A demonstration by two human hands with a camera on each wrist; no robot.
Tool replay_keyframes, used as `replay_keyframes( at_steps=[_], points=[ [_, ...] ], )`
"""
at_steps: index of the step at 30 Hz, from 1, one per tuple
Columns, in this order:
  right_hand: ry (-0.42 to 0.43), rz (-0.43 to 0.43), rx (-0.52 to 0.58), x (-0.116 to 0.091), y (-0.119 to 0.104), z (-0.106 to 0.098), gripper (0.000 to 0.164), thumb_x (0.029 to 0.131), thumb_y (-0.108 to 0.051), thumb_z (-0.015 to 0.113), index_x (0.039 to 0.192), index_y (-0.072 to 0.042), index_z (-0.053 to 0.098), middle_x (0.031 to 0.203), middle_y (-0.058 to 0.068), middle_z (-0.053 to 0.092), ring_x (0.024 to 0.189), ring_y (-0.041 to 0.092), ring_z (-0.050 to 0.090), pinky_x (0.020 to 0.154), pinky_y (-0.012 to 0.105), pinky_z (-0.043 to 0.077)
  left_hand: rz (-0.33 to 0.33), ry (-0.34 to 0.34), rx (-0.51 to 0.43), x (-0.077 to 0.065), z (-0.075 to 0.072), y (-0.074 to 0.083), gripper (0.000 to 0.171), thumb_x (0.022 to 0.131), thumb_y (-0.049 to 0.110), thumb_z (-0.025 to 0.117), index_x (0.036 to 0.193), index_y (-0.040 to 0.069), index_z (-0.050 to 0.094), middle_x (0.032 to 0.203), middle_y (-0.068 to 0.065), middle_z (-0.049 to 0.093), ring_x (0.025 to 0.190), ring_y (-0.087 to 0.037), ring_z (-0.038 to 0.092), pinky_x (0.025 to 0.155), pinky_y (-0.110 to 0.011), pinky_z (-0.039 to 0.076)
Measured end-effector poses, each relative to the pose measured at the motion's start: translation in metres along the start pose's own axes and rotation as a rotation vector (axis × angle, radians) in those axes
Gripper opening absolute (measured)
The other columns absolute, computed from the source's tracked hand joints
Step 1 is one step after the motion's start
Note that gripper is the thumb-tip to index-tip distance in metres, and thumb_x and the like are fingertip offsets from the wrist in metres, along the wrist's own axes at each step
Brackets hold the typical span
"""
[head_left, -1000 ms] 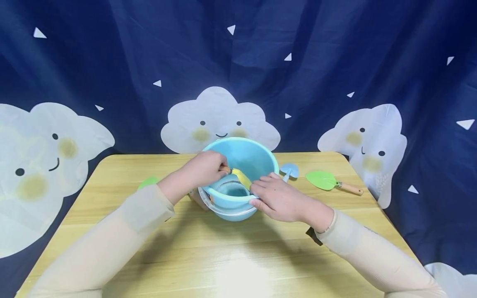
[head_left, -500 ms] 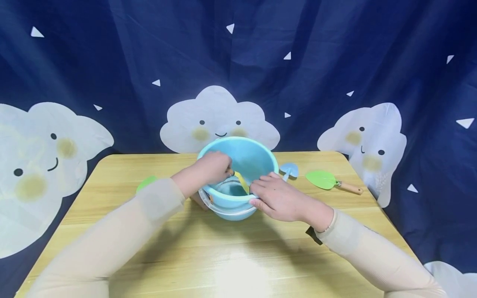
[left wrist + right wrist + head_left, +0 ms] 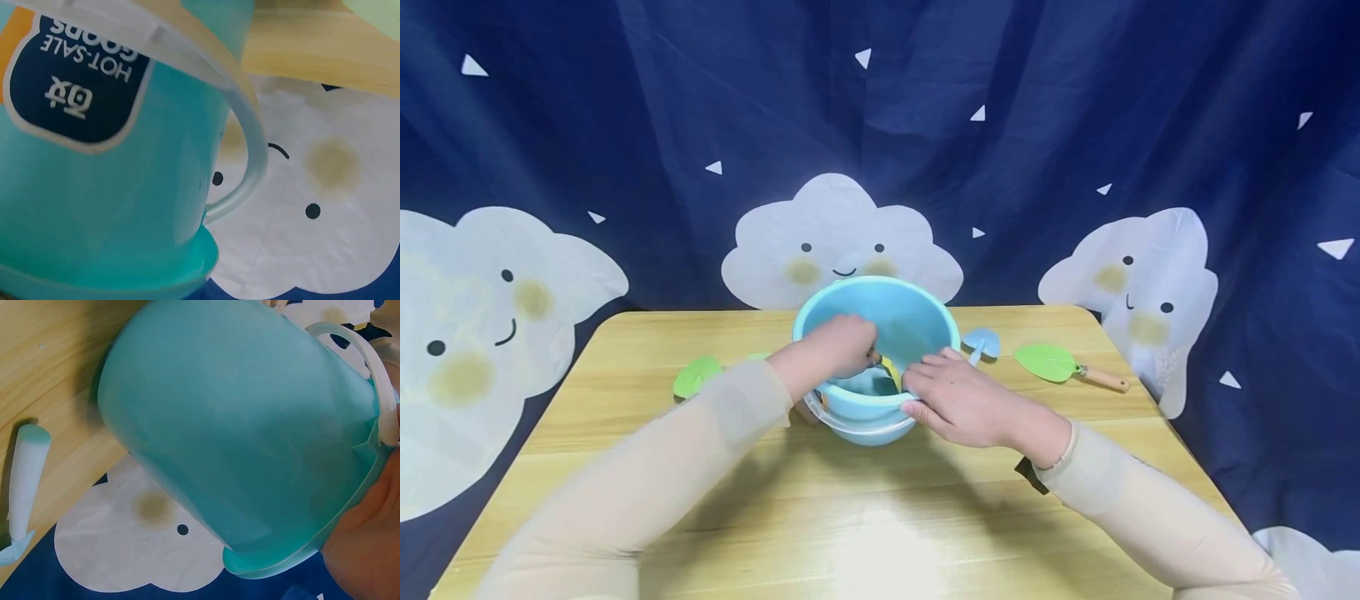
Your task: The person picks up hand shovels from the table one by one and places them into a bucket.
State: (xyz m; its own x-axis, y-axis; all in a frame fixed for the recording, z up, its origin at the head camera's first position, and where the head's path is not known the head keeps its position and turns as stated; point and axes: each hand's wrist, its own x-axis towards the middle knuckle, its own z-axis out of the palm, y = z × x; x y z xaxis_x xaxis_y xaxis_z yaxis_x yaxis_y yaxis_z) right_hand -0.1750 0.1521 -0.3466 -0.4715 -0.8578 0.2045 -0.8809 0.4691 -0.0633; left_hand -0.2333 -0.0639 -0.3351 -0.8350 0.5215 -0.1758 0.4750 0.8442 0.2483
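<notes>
A light blue bucket (image 3: 917, 312) stands on the table with its mouth toward me. My left hand (image 3: 842, 343) reaches over its rim, fingers curled round the wooden handle of a small trowel whose yellow blade (image 3: 892, 375) points down inside. Part of the blade is hidden behind my right hand (image 3: 958, 396), which grips the bucket's front right rim, thumb outside. In the left wrist view the bucket's side carries a dark label (image 3: 78, 81), and its white carrying handle (image 3: 253, 150) hangs down. The right wrist view has my right hand (image 3: 365, 531) at the rim.
Right of the bucket lie a light blue shovel (image 3: 983, 342) and a green trowel (image 3: 1047, 362) with a wooden handle. Another green blade (image 3: 696, 375) lies to the left, partly behind my left sleeve. A dark blue cloud-printed curtain (image 3: 925, 125) hangs behind the wooden table (image 3: 880, 492).
My left hand has moved right and lower into the bucket, taking the yellow trowel deeper. More of the green blade at left shows. The right hand keeps its place on the rim.
</notes>
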Motion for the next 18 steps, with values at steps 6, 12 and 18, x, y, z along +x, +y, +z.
replay_keyframes(
  at_steps=[6,12,18],
  points=[
    [0.007,-0.008,0.001,0.0001,0.0006,-0.0004,0.024,0.105,-0.035,0.048,0.087,-0.019,0.046,0.080,-0.009,0.041,0.080,0.015,0.042,0.082,0.032,0.031,0.010,-0.009,-0.010,0.0055,0.0049,-0.0008,0.026,0.099,0.020,0.064,0.075,0.013,0.059,0.067,0.000,0.054,0.061,-0.015,0.051,0.066,-0.029,0.048],
    [0.001,-0.005,0.000,0.0003,0.0014,0.0003,0.023,0.104,-0.034,0.049,0.087,-0.019,0.048,0.080,-0.009,0.042,0.081,0.015,0.042,0.082,0.033,0.031,0.013,-0.034,-0.010,0.0065,0.0054,-0.0020,0.027,0.099,0.020,0.063,0.074,0.011,0.057,0.064,0.000,0.049,0.060,-0.016,0.051,0.066,-0.030,0.048],
    [0.003,-0.008,-0.006,-0.0002,0.0017,0.0007,0.023,0.105,-0.034,0.049,0.087,-0.019,0.048,0.081,-0.010,0.042,0.081,0.015,0.042,0.083,0.033,0.031,0.007,-0.072,0.018,0.0068,0.0058,-0.0012,0.019,0.098,0.020,0.065,0.081,0.011,0.063,0.071,0.001,0.062,0.068,-0.017,0.060,0.070,-0.031,0.052]
  ],
)
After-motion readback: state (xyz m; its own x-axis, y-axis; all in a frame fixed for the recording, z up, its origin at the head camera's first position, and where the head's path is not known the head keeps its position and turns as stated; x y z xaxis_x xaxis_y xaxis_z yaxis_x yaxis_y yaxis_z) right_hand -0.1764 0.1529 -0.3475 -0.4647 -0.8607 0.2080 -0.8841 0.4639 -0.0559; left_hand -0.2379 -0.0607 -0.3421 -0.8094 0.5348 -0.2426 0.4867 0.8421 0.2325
